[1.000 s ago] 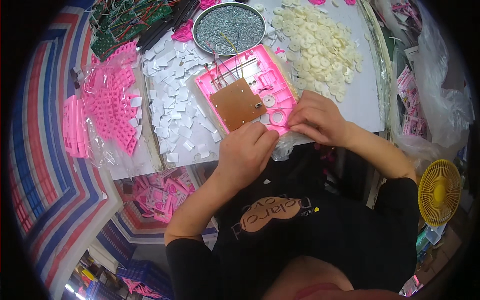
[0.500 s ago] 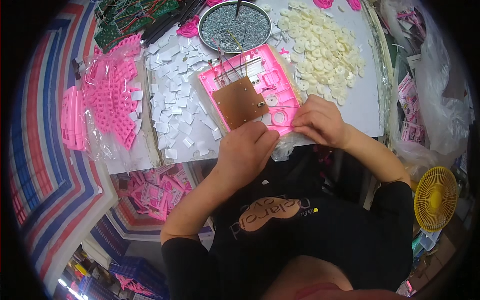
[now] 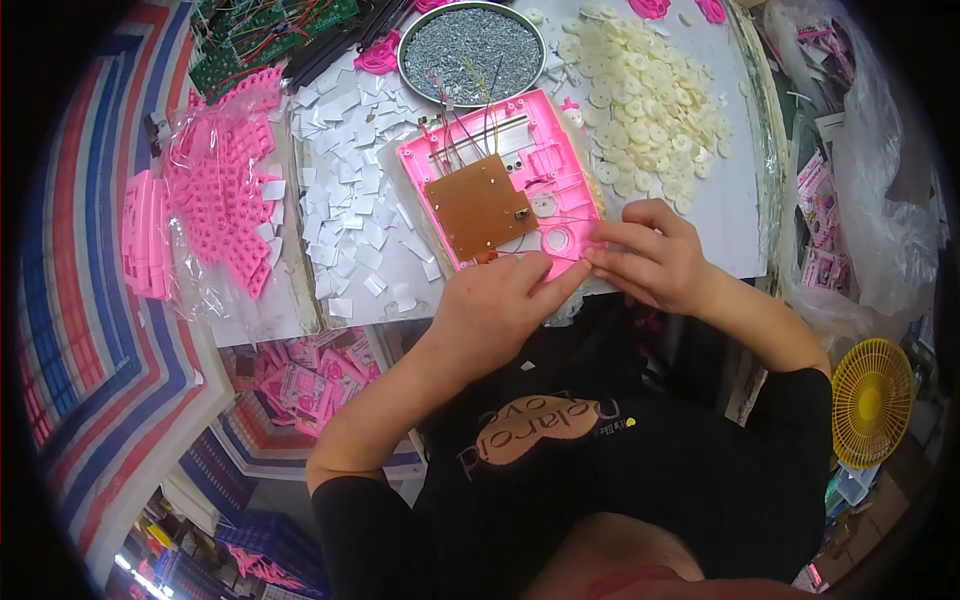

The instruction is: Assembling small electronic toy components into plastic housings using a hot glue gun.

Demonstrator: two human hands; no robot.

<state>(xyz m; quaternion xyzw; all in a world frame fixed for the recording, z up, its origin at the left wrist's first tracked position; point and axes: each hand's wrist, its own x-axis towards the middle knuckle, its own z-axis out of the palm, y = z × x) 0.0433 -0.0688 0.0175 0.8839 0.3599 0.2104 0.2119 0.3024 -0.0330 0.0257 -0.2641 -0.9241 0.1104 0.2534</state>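
A pink plastic casing point(image 3: 578, 190) lies open on the table in front of me, tilted a little. Inside it sits a brown circuit board point(image 3: 480, 210) with a small switch, and thin wires rise from its far side. Near the casing's close right corner is a pink ring-shaped part point(image 3: 557, 239). My left hand point(image 3: 492, 305) rests at the near edge, thumb and forefinger pinched together at that corner. My right hand point(image 3: 655, 255) pinches there too, fingertips almost meeting the left ones. What lies between the fingertips is too small to make out.
Beyond the casing stands a round tray of screws point(image 3: 472, 55). White paper pieces point(image 3: 345, 190) spread to the left, cream plastic discs point(image 3: 650, 110) to the right. Pink lattice parts point(image 3: 225, 190) and green circuit boards point(image 3: 250, 45) lie far left. A yellow fan point(image 3: 870, 403) stands right.
My left hand has slid right along the near edge, uncovering the board's near corner. My right hand has shifted slightly toward me. A thin dark thing over the screw tray is gone from view.
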